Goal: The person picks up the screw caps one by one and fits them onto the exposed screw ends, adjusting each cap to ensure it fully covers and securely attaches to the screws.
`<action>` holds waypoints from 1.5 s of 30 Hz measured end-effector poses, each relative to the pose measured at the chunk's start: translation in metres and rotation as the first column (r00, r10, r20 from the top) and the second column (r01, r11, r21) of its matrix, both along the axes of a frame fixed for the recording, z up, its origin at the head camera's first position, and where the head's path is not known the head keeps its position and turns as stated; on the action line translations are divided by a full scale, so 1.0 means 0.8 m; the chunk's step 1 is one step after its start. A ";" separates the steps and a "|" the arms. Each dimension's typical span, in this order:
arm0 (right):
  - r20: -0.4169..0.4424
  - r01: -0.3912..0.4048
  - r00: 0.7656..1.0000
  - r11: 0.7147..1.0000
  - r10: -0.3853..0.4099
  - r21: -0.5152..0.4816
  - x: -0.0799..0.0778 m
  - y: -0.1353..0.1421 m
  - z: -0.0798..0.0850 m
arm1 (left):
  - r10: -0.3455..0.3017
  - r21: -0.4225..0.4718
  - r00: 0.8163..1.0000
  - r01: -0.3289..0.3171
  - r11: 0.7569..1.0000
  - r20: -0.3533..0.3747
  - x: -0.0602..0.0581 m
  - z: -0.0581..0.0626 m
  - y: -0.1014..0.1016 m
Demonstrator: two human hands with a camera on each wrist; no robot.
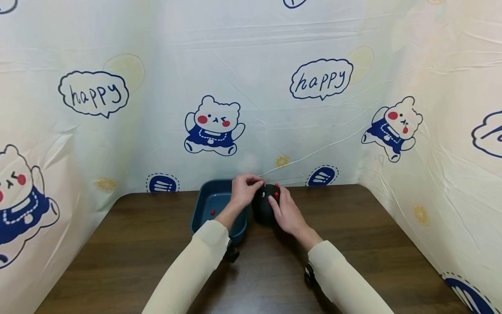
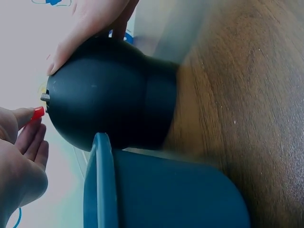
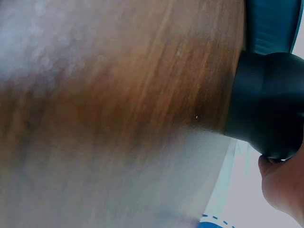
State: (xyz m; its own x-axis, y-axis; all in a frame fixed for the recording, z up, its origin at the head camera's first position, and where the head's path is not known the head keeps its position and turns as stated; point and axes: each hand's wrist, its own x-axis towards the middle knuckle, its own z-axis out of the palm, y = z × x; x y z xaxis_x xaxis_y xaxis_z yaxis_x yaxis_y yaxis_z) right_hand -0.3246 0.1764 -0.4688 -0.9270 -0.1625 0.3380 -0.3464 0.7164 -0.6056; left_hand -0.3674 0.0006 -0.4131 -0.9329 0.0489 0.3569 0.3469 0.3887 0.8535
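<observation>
A black rounded body [image 1: 262, 211] with a narrower base stands upright on the table. My right hand [image 1: 289, 213] grips its right side, thumb on top. Two small red pieces [image 1: 276, 194] show at its upper right, near the right fingers. In the left wrist view a threaded metal stud [image 2: 45, 97] sticks out of its top. My left hand [image 1: 245, 189] pinches a small red piece [image 2: 38, 113] between thumb and finger, close beside the stud. In the right wrist view only part of the right hand [image 3: 285, 187] shows against the black body.
A blue tray [image 1: 215, 200] stands just left of the black body, under my left forearm. One small red piece [image 1: 213, 212] lies in it. The brown wooden table [image 1: 157, 257] ends at a printed curtain [image 1: 259, 87] behind and at the sides.
</observation>
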 end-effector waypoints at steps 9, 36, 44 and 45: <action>-0.001 0.000 1.000 1.000 0.000 0.012 -0.002 0.000 -0.001 | -0.012 -0.009 1.000 0.012 1.000 0.017 0.001 0.002 0.004; 0.024 0.004 1.000 1.000 -0.004 0.012 0.000 0.000 -0.001 | -0.023 -0.081 0.998 0.028 0.996 0.058 0.000 -0.009 0.005; 0.026 0.005 1.000 1.000 -0.006 0.008 0.000 0.000 0.000 | -0.033 -0.093 0.998 0.039 0.995 0.056 0.000 -0.008 0.005; 0.026 0.005 1.000 1.000 -0.005 0.007 0.000 0.000 0.000 | -0.037 -0.094 0.998 0.042 0.995 0.056 -0.001 -0.008 0.004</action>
